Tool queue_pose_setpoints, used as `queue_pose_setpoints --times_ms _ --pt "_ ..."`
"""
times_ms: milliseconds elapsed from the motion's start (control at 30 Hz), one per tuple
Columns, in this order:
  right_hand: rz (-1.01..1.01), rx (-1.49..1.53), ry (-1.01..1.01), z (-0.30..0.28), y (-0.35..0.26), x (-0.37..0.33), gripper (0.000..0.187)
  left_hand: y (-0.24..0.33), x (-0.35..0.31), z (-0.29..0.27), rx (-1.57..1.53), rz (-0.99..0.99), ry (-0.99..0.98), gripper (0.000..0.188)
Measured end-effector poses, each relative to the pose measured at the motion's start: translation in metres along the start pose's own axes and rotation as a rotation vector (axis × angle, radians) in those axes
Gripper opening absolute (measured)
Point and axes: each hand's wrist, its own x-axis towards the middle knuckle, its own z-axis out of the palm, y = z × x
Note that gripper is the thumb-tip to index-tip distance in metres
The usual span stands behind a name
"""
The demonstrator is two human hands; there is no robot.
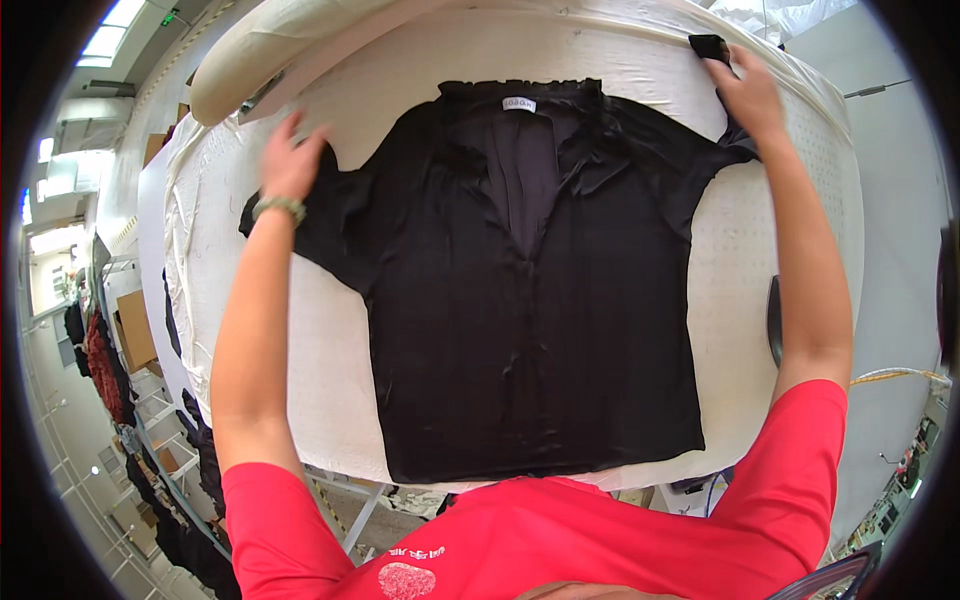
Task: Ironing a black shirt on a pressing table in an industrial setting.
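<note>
In the head view we have a black blouse (530, 330) lying on a cream-covered table (735, 340), right in front of the person, neckline at the far side and hem at the near edge! The body, we'd judge, is as good as done: front up, side edges fairly straight, only faint ripples low down, and the V-shaped neck opening sits central beneath a white label (519, 105). What's left, as far as we can see, is at the sleeves: the left-side sleeve (345, 220) lies bent and bunched out to the side, and the right-side one runs up off the table's surface, twisted and narrow, toward its cuff (708, 46)

Over to the hands! Our left hand (291, 160), a bracelet (279, 207) at its wrist, is loosely spread, fingers apart and blurred, just above the left-side sleeve; whether it touches the cloth, we cannot tell. And the right hand (748, 95), out at the far right, has thumb and fingers closed in a pinch on that cuff, holding it well apart from the blouse's body
</note>
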Motion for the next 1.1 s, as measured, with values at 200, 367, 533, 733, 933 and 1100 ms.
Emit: queue_pose_setpoints --times_ms 200,367,533,733,933,1100 --pt "-0.003 -0.235 -0.473 0.066 -0.155 -0.037 0.08 0.124 0.012 0.067 0.057 -0.089 -0.598 0.083" --pt "0.029 -0.069 -0.401 0.073 -0.151 -0.045 0.071 0.126 0.006 0.071 -0.073 -0.043 -0.575 0.075" --pt "0.029 0.121 -0.331 0.077 -0.146 -0.049 0.046 0.141 -0.021 0.082 -0.144 -0.015 -0.398 0.063" --pt "-0.131 0.045 -0.505 0.066 -0.147 -0.044 0.044 0.141 -0.015 0.057 0.041 0.173 -0.752 0.06" --pt "-0.229 -0.067 -0.607 0.041 -0.152 -0.05 0.031 0.146 -0.04 0.064 0.153 0.161 -0.393 0.042" --pt "-0.067 0.069 -0.145 0.078 -0.133 -0.076 0.027 0.135 -0.051 0.09 -0.035 0.178 -0.135 0.036"
